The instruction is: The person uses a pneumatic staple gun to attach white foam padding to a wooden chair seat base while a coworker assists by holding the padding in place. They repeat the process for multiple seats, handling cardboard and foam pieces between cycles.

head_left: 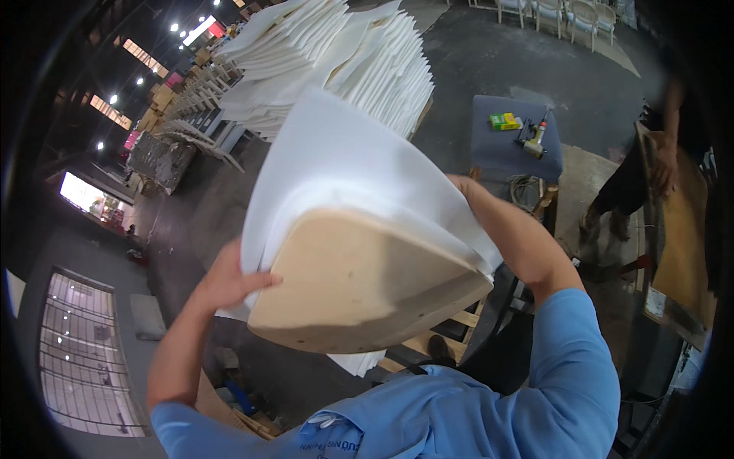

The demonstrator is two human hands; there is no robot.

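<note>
The person is holding a rounded seat board (pixel 359 287) up in front of the chest, tilted so that its bare tan underside is facing the camera. A white foam sheet (pixel 344 161) is lying over the far face of the board and is overhanging its edges on the left, the right and the bottom; the lifted, tilted hold is exposing the underside and the wrapped edges together.

The left hand (pixel 229 279) is gripping the left edge of the board, thumb lying across the tan face and the other fingers hidden behind the foam, so it is pinching board and foam together. This grip is probably keeping the loose sheet from sliding off. The right hand is reaching around behind the top of the foam and is out of sight; only the forearm (pixel 512 237) is showing, so whether it is spread or closed cannot be told.

Behind the board, a tall stack of white foam sheets (pixel 359 61) is standing on the floor. To the right, a grey counter (pixel 497 149) is carrying a hand tool (pixel 534 139) and small green and yellow boxes (pixel 505 121). At the far right, another person's hand (pixel 664 164) is resting on an upright brown panel (pixel 680 245).
</note>
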